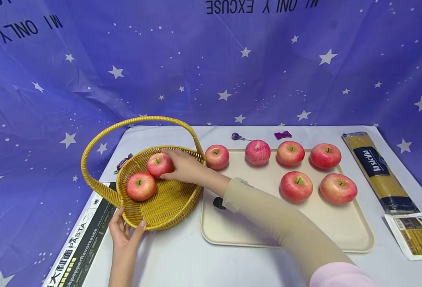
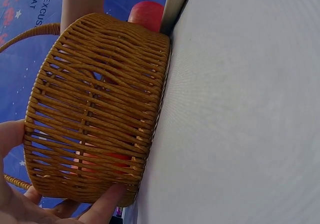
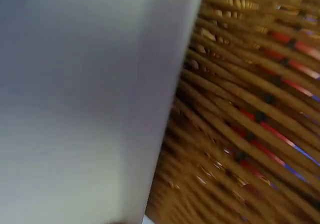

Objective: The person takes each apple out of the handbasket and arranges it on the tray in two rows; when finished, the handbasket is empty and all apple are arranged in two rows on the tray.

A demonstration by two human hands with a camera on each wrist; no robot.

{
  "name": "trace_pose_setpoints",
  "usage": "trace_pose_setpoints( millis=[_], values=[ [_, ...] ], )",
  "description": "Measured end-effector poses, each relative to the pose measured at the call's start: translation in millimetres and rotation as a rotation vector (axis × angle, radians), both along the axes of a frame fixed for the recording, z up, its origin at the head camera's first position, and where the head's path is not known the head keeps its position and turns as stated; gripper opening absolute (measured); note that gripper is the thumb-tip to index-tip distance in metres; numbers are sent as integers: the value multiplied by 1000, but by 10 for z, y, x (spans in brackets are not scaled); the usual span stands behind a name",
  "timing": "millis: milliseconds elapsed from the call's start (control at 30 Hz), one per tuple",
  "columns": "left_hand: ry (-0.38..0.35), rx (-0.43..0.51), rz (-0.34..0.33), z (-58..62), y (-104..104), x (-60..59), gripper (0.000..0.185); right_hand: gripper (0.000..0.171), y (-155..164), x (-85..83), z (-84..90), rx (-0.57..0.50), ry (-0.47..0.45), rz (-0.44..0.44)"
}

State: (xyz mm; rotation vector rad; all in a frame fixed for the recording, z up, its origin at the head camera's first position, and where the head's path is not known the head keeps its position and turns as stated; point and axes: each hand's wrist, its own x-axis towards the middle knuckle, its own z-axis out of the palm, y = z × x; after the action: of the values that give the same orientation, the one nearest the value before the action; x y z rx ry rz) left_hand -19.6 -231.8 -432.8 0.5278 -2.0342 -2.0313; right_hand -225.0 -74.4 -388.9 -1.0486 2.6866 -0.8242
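A yellow wicker basket (image 1: 171,201) with a tall handle stands at the left of the table. At its near left rim my left hand (image 1: 123,233) grips the basket, thumb and fingers on either side; the left wrist view shows its fingers (image 2: 107,204) against the woven wall. My right hand (image 1: 182,165) reaches inside and holds a red apple (image 1: 158,165) at the back of the basket. Touching or close beside that one lies another apple (image 1: 141,186). Only wicker and a pale surface show in the blurred right wrist view; the right hand's fingertips are partly hidden.
Right of the basket lies a beige tray (image 1: 247,229) with several apples (image 1: 296,186) on and along it. Behind it are a lollipop (image 1: 237,136) and purple candy (image 1: 282,135). Pasta (image 1: 377,171) and a packet (image 1: 417,235) lie right; a pasta box (image 1: 85,243) lies left.
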Motion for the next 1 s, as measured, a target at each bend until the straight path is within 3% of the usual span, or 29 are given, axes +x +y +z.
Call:
trace_pose_setpoints(
  millis=[267, 533, 767, 1000],
  values=[
    [17, 11, -5, -4, 8, 15, 74, 86, -350, -127, -123, 61, -93, -110],
    [20, 29, -8, -12, 28, -26, 73, 83, -341, -176, -121, 53, -64, -147],
    [22, 37, -2, -11, 40, -24, 73, 77, -121, -77, -46, -21, -6, -100],
    [10, 35, -3, -12, 30, -30, 74, 77, 429, 187, 213, -126, 65, -65]
  ],
)
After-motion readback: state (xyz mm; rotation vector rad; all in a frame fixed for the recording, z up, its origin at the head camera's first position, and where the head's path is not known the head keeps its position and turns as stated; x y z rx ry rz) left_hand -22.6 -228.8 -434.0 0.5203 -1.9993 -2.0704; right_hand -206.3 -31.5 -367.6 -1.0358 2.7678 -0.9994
